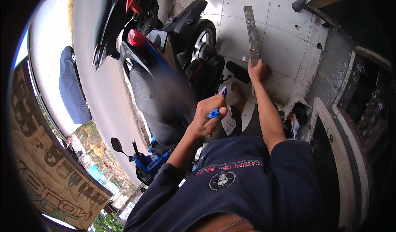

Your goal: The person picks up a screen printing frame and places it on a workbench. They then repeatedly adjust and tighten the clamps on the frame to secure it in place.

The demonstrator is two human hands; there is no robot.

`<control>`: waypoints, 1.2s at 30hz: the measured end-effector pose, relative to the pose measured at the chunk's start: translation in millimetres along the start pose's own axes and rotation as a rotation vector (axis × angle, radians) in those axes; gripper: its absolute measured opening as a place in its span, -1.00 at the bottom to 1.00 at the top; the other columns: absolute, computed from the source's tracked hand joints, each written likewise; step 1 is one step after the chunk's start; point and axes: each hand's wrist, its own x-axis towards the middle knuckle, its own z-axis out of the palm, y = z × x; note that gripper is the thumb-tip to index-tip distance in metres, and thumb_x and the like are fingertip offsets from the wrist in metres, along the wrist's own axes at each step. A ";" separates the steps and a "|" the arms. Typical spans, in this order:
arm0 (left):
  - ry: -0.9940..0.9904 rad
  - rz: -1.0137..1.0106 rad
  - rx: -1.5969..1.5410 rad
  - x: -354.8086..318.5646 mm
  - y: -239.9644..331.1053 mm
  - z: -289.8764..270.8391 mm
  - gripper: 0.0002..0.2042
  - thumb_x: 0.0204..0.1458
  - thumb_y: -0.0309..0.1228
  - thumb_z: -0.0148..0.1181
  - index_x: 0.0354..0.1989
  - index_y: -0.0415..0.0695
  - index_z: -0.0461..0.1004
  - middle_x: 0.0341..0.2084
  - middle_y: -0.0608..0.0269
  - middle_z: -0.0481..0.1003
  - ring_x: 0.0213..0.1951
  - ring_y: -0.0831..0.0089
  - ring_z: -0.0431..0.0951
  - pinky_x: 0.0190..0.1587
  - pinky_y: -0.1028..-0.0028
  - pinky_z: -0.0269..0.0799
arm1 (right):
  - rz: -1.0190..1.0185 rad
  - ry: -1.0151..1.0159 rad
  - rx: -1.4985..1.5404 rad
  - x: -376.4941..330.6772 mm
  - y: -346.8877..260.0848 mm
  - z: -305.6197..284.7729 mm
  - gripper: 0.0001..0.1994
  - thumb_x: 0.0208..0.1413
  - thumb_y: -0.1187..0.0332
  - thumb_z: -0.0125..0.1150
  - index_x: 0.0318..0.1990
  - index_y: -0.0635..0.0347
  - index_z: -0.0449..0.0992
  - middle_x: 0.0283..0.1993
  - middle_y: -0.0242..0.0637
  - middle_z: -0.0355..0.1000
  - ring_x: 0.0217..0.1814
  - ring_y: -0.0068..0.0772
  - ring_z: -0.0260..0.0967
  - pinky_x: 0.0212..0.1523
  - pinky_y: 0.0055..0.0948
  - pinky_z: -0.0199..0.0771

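The left hand (208, 116) is raised in front of the chest, wrist bent, fingers curled shut around a small blue tool (217, 108) whose tip pokes out at about one o'clock from the fist. A scrap of white paper (228, 124) hangs just below that fist, at about four o'clock; whether the fingers pinch it too I cannot tell. The right arm reaches straight out, elbow nearly locked, and the right hand (258, 71) is clamped on the near end of a long grey metal strip (251, 34). The strip runs away from the hand toward twelve o'clock, lying over the pale floor tiles (284, 46). The two hands are well apart, the right one at about one o'clock from the left.

At nine to eleven o'clock of the left hand stands a parked motorbike (165, 79) with a black seat, blue side panels and red trim. At three o'clock of the right hand, a grey wooden frame (346, 120) edges the tiles. Far out at eight o'clock hangs a brown banner (45, 166) with dark lettering, curved by the lens.
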 end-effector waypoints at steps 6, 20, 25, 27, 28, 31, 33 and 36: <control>0.111 0.019 -0.270 30.3 27.2 7.0 -0.68 0.19 -0.18 0.03 -0.33 -0.26 0.33 -0.56 0.18 0.38 -0.53 0.44 0.36 -0.40 0.51 0.28 | 0.009 -0.095 -0.127 32.8 -42.3 -88.3 -0.56 -0.01 0.13 0.31 -0.18 0.36 0.39 -0.17 0.07 0.41 -0.07 0.19 0.38 -0.08 0.00 0.40; 0.280 -0.035 -0.384 190.0 84.1 -41.4 -0.75 0.32 -0.26 -0.11 -0.23 -0.22 0.33 -0.56 0.38 0.31 -0.52 0.67 0.20 -0.47 0.58 0.13 | -0.131 -0.040 -0.175 156.1 -178.0 -208.3 -0.60 -0.09 0.17 0.37 -0.20 0.30 0.48 -0.18 0.03 0.48 -0.09 0.13 0.43 -0.07 -0.07 0.43; 0.305 -0.042 -0.501 317.2 89.6 -92.4 -0.72 0.27 -0.18 -0.08 -0.29 -0.18 0.26 -0.60 0.39 0.26 -0.57 0.66 0.20 -0.54 0.58 0.11 | -0.019 -0.050 -0.246 284.1 -263.4 -197.9 -0.52 -0.08 0.11 0.36 -0.15 0.36 0.47 -0.14 0.09 0.49 -0.03 0.12 0.45 -0.03 -0.05 0.43; 0.224 -0.081 -0.445 386.6 96.5 -124.6 -0.73 0.28 -0.20 -0.08 -0.31 -0.18 0.25 -0.64 0.38 0.25 -0.58 0.65 0.19 -0.55 0.55 0.11 | 0.018 -0.013 -0.203 354.7 -302.7 -193.1 -0.50 -0.08 0.10 0.36 -0.14 0.39 0.48 -0.14 0.13 0.50 -0.02 0.13 0.46 -0.02 -0.06 0.44; 0.237 -0.027 -0.410 427.7 99.9 -138.7 -0.74 0.29 -0.22 -0.09 -0.32 -0.18 0.24 -0.65 0.38 0.25 -0.59 0.64 0.18 -0.55 0.54 0.10 | 0.070 -0.013 -0.210 391.9 -319.4 -193.4 -0.48 -0.08 0.09 0.36 -0.13 0.40 0.49 -0.13 0.15 0.50 -0.02 0.13 0.46 -0.01 -0.06 0.45; 0.239 0.033 -0.317 519.0 121.8 -181.2 -0.77 0.31 -0.31 -0.10 -0.34 -0.20 0.20 -0.66 0.37 0.24 -0.61 0.65 0.14 -0.57 0.54 0.05 | 0.039 0.140 -0.126 494.6 -357.3 -200.0 -0.46 -0.12 0.07 0.40 -0.17 0.44 0.52 -0.21 0.17 0.52 -0.09 0.16 0.50 -0.07 -0.10 0.48; 0.238 0.035 -0.317 566.8 144.2 -205.4 -0.78 0.31 -0.33 -0.10 -0.35 -0.20 0.19 -0.66 0.37 0.23 -0.61 0.66 0.13 -0.58 0.55 0.04 | 0.029 0.177 0.122 553.6 -370.0 -214.6 -0.59 -0.08 0.11 0.39 -0.31 0.36 0.56 -0.36 -0.08 0.57 -0.30 -0.15 0.55 -0.26 -0.24 0.48; 0.225 0.044 -0.289 653.1 179.3 -238.3 -0.81 0.30 -0.39 -0.08 -0.34 -0.21 0.19 -0.65 0.39 0.23 -0.60 0.69 0.13 -0.58 0.56 0.04 | -0.026 0.375 0.290 628.7 -386.7 -246.0 -0.64 -0.04 0.16 0.37 -0.36 0.35 0.54 -0.45 -0.24 0.54 -0.43 -0.36 0.47 -0.35 -0.30 0.42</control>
